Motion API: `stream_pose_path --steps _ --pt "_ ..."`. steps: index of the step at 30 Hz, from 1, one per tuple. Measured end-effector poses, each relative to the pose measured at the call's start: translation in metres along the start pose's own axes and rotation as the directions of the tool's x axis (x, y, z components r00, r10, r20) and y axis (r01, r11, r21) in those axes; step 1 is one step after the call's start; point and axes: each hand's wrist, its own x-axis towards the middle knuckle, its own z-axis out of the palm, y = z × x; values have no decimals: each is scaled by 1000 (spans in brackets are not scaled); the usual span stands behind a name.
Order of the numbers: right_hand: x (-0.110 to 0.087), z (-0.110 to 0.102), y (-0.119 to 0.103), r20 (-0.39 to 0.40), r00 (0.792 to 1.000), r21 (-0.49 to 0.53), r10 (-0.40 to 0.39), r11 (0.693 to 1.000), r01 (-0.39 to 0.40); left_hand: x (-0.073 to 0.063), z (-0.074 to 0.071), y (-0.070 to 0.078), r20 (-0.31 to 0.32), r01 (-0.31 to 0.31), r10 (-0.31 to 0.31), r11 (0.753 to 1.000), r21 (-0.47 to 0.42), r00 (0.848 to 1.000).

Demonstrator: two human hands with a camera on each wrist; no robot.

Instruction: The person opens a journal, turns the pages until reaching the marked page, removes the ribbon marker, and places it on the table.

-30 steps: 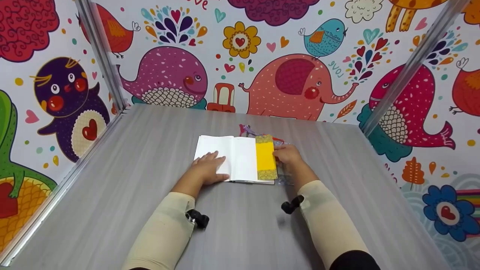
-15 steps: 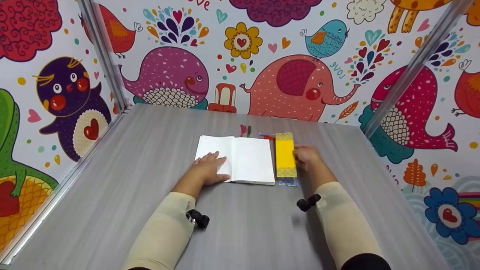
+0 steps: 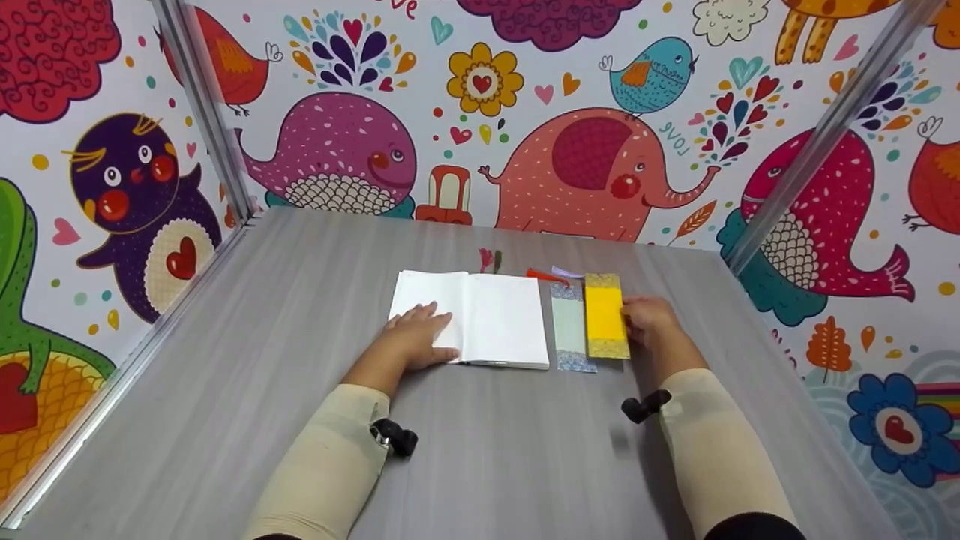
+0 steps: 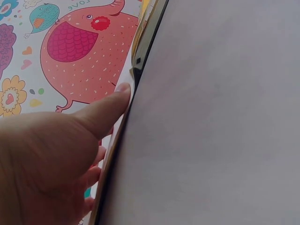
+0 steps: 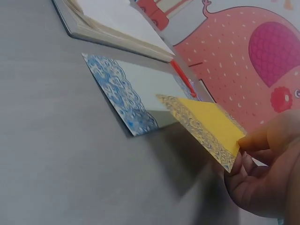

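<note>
An open book (image 3: 506, 319) with blank white pages lies on the table. My left hand (image 3: 416, 337) rests spread on its left page, fingers straight. To the right of the book, my right hand (image 3: 651, 322) pinches a yellow bookmark (image 3: 604, 319) by its right edge between thumb and fingers. Patterned bands cross both ends of this bookmark, and in the right wrist view it is raised and tilted over the table. A pale bookmark (image 3: 569, 322) with blue patterned ends (image 5: 112, 89) lies flat between the book and the yellow one.
A red tassel (image 3: 541, 276) and a lilac tassel (image 3: 566, 271) stick out at the bookmarks' far ends. Pink and green tassels (image 3: 486, 259) poke out behind the book. A cartoon-printed wall (image 3: 480, 135) stands at the table's far side.
My right hand has carried the yellow bookmark rightward, from over the book's right page to beyond the pale bookmark, which now shows. My left hand has stayed on the page.
</note>
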Motion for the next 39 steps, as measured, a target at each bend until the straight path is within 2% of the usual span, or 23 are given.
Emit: stream_pose_path --steps 5,8,20,26,39 --pt "1 -6 7 -34 999 -161 -42 986 36 -4 -3 1 7 2 -2 1000 -3 1000" --pt "1 -4 9 -39 998 -199 -54 979 45 -6 -3 2 8 0 0 1000 -4 1000" --pt "-1 5 11 -73 995 -228 -69 972 50 -5 -1 -2 -2 -2 2 1000 -16 1000" --pt "-5 4 9 -72 995 -196 -66 979 51 -5 -3 -1 4 2 -2 1000 -18 1000" --pt "-33 29 -2 -78 986 -185 -147 974 130 -4 -3 2 -6 -10 10 1000 -15 1000"
